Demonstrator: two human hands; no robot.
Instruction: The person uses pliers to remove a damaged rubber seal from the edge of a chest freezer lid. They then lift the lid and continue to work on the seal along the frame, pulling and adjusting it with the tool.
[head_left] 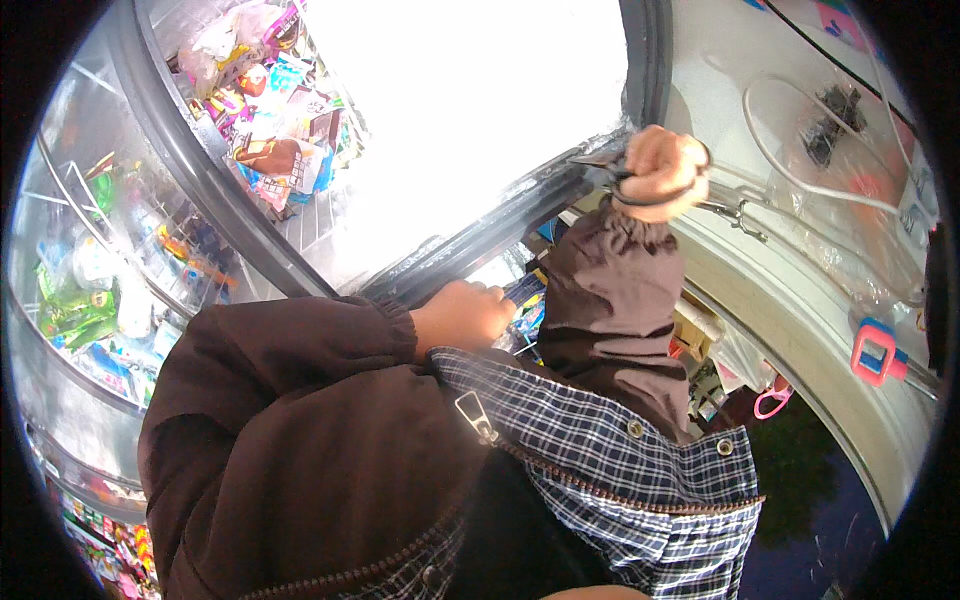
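Black-handled scissors (620, 176) are in my right hand (662, 178), which is closed in a fist and slightly blurred. Their pointed metal end sticks out leftward beside the dark rim (450, 252) of a chest freezer. White frost (520, 188) lines the inner side of that rim. Lower and to the left, my left hand (465, 318) is closed with curled fingers at the rim's near side; its fingertips and anything under them are hidden. Brown jacket sleeves cover both forearms. Glare washes out most of the freezer's inside.
Colourful wrapped packets (275, 140) fill a wire basket at the freezer's far left. More packets (85, 310) show through the clear curved lid on the left. To the right, a pale surface holds a white cable (765, 150), a clear plastic bag (850, 235) and a pink-and-blue handle (875, 355).
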